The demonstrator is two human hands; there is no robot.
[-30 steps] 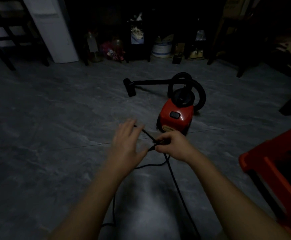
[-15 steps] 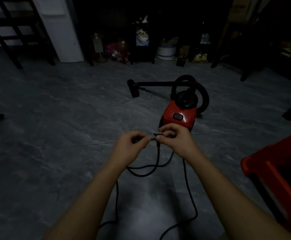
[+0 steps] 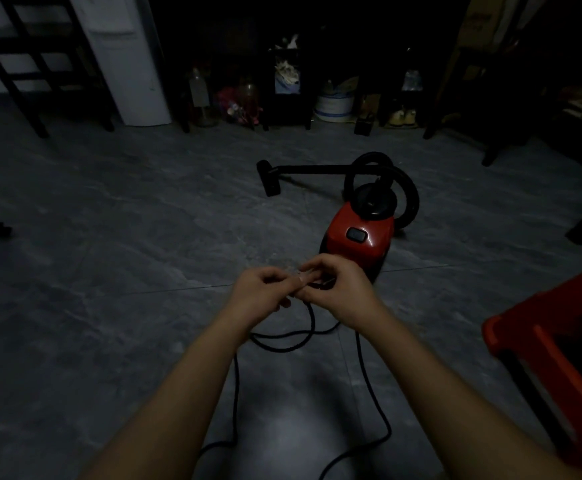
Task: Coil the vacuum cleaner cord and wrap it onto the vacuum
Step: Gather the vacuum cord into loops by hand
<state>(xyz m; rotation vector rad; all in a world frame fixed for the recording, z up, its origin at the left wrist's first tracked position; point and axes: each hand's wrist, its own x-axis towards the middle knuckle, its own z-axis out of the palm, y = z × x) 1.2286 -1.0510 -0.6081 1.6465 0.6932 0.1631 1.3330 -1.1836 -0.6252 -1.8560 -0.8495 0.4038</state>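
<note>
Grey stone-look tiles make up the floor point(image 3: 109, 271), dim all over, with one paler patch of light close to my feet. Along the far wall the room is nearly black: a dark wooden chair point(image 3: 40, 64) at the left, a white column point(image 3: 126, 64) beside it, and low clutter of jars and tubs that I cannot make out well. A red plastic crate point(image 3: 542, 358) juts in at my right edge.

Ahead of me, just beyond my hands, sits the red vacuum point(image 3: 358, 244) on the floor, its black hose point(image 3: 409, 192) curled in a ring behind it and the wand lying off to the left, ending in the nozzle point(image 3: 268, 178).

Both my forearms reach forward and angle inward, so the wrists nearly meet in the middle. My left hand point(image 3: 261, 292) has its fingers curled, fingertips against those of my right hand point(image 3: 338, 289), which is curled too. Between them I pinch the black cord point(image 3: 369, 375); a short dark piece shows at my right fingers. From there it hangs down, loops on the tiles under my wrists, and two strands trail back towards me, none of it on the vacuum yet
</note>
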